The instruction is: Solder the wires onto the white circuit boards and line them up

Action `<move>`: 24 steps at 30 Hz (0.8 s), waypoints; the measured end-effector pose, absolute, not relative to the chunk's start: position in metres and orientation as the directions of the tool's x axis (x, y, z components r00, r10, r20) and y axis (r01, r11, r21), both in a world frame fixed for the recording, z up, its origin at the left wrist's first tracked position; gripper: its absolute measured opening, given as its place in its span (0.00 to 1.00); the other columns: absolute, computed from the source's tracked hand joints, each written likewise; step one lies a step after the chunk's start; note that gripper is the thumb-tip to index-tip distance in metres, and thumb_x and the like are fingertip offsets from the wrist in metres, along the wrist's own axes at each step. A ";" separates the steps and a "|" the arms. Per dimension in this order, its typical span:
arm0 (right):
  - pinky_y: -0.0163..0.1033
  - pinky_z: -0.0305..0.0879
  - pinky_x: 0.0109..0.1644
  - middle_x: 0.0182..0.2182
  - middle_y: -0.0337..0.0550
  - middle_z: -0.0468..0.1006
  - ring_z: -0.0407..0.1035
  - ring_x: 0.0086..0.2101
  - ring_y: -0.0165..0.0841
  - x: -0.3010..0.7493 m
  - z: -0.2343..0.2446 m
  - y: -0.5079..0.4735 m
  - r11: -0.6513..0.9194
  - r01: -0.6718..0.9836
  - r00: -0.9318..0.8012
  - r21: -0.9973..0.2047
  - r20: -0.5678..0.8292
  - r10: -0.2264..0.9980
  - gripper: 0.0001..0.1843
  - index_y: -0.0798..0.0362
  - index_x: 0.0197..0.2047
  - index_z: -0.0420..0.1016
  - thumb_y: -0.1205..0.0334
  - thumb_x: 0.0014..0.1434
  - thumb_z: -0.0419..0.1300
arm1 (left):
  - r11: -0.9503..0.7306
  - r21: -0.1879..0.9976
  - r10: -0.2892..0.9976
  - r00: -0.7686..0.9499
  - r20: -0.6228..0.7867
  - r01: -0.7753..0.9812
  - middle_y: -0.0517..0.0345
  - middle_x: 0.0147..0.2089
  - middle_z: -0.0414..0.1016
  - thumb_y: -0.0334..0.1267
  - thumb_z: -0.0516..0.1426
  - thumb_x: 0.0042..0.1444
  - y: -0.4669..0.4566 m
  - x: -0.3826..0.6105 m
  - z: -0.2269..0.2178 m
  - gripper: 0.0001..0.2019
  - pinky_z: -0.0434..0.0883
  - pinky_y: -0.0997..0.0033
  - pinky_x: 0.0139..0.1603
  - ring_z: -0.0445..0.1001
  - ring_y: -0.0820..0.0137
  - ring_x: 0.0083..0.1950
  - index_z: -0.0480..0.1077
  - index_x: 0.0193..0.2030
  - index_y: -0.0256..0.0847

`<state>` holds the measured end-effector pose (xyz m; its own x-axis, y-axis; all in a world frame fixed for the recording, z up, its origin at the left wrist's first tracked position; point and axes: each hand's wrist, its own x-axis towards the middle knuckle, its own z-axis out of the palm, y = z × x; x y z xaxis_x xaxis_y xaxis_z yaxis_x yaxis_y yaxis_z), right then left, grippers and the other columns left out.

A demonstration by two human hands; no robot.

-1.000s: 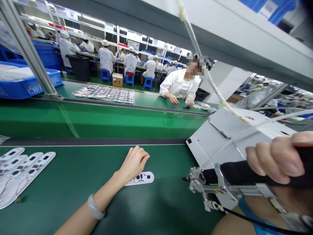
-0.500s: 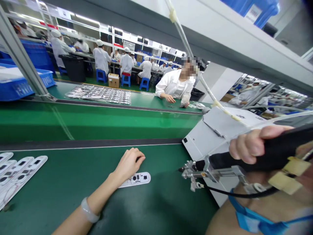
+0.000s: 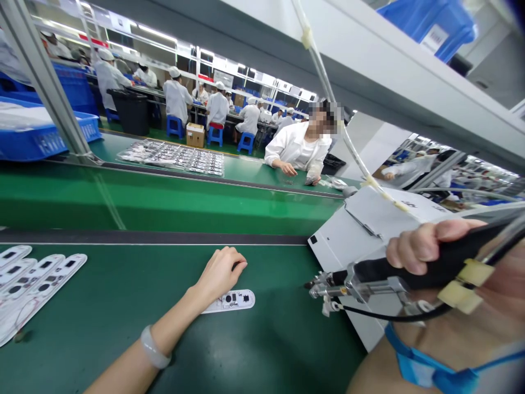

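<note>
A white elongated circuit board (image 3: 241, 299) with rounded ends and dark components lies on the green work surface (image 3: 266, 350). My left hand (image 3: 221, 271) rests over its left part, fingers curled in and wrist across the board. Whatever the curled fingers hold, if anything, is hidden. In my right hand (image 3: 418, 246) is a black electric screwdriver (image 3: 451, 241), gripped around its body. Its metal nose, with a clamp and a black hose, points left and stays apart from the board.
Several similar white boards (image 3: 41, 295) overlap at the left. A white box-shaped machine (image 3: 369, 219) stands beyond the screwdriver. Across the green divider, a co-worker (image 3: 299, 145) sits near trays of parts (image 3: 176, 156). A clear tube (image 3: 348, 142) hangs from the shelf (image 3: 369, 71) overhead.
The view has shifted slightly. My left hand stays curled over the board, and my right hand keeps its grip on the screwdriver, with little other visible movement.
</note>
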<state>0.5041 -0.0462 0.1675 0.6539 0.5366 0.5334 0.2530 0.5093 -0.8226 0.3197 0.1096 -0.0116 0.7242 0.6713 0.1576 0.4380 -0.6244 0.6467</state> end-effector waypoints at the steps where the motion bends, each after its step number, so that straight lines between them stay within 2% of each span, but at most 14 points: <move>1: 0.40 0.44 0.19 0.17 0.36 0.58 0.50 0.15 0.27 0.504 0.168 -0.045 0.502 0.245 0.665 -0.830 0.521 0.536 0.23 0.47 0.22 0.72 0.37 0.36 0.69 | -0.625 0.647 0.671 0.724 0.160 0.436 0.55 0.39 0.77 0.35 0.52 0.64 0.109 0.320 -0.011 0.11 0.66 0.64 0.46 0.72 0.63 0.44 0.76 0.37 0.40; 5: 0.41 0.41 0.20 0.17 0.38 0.60 0.52 0.14 0.23 0.513 0.169 -0.046 0.491 0.185 0.612 -0.851 0.490 0.620 0.23 0.48 0.25 0.76 0.40 0.32 0.71 | -0.632 0.646 0.669 0.723 0.176 0.428 0.54 0.38 0.77 0.35 0.49 0.65 0.109 0.320 -0.011 0.13 0.65 0.64 0.45 0.72 0.63 0.44 0.75 0.37 0.40; 11: 0.37 0.44 0.16 0.20 0.37 0.62 0.53 0.12 0.23 0.517 0.161 -0.044 0.634 0.176 0.491 -0.753 0.625 0.606 0.18 0.52 0.30 0.76 0.44 0.47 0.66 | -0.624 0.658 0.669 0.723 0.173 0.421 0.54 0.38 0.76 0.39 0.46 0.65 0.110 0.319 -0.013 0.15 0.65 0.64 0.44 0.72 0.62 0.43 0.74 0.37 0.41; 14: 0.36 0.47 0.16 0.21 0.38 0.63 0.56 0.13 0.24 0.512 0.158 -0.040 0.670 0.158 0.471 -0.725 0.652 0.594 0.16 0.53 0.30 0.74 0.47 0.51 0.64 | -0.615 0.677 0.664 0.728 0.168 0.405 0.54 0.39 0.76 0.42 0.46 0.65 0.113 0.318 -0.017 0.17 0.66 0.63 0.45 0.73 0.62 0.44 0.74 0.38 0.42; 19: 0.33 0.53 0.18 0.21 0.34 0.65 0.57 0.14 0.22 0.506 0.153 -0.038 0.638 0.059 0.538 -0.768 0.563 0.628 0.16 0.51 0.29 0.69 0.48 0.50 0.66 | -0.552 0.742 0.675 0.726 0.131 0.379 0.54 0.43 0.78 0.50 0.47 0.61 0.125 0.315 -0.037 0.18 0.70 0.64 0.45 0.75 0.59 0.45 0.76 0.38 0.45; 22: 0.32 0.55 0.19 0.22 0.34 0.68 0.60 0.16 0.23 0.504 0.148 -0.037 0.611 0.032 0.604 -0.791 0.503 0.619 0.17 0.51 0.33 0.69 0.49 0.51 0.66 | -0.474 0.786 0.696 0.716 0.058 0.397 0.56 0.44 0.80 0.53 0.50 0.57 0.140 0.313 -0.055 0.18 0.74 0.67 0.42 0.77 0.58 0.45 0.77 0.39 0.46; 24: 0.31 0.56 0.19 0.20 0.35 0.68 0.60 0.16 0.24 0.504 0.145 -0.034 0.610 0.034 0.604 -0.791 0.503 0.619 0.19 0.53 0.33 0.70 0.47 0.49 0.67 | -0.435 0.804 0.704 0.710 0.022 0.406 0.57 0.43 0.81 0.55 0.51 0.53 0.151 0.313 -0.066 0.19 0.76 0.68 0.39 0.78 0.57 0.44 0.78 0.37 0.47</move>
<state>0.5044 -0.0342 0.1451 0.6036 0.6186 0.5030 0.0339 0.6104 -0.7914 0.3130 0.1510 -0.0658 0.7103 0.7036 0.0221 0.4059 -0.4349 0.8038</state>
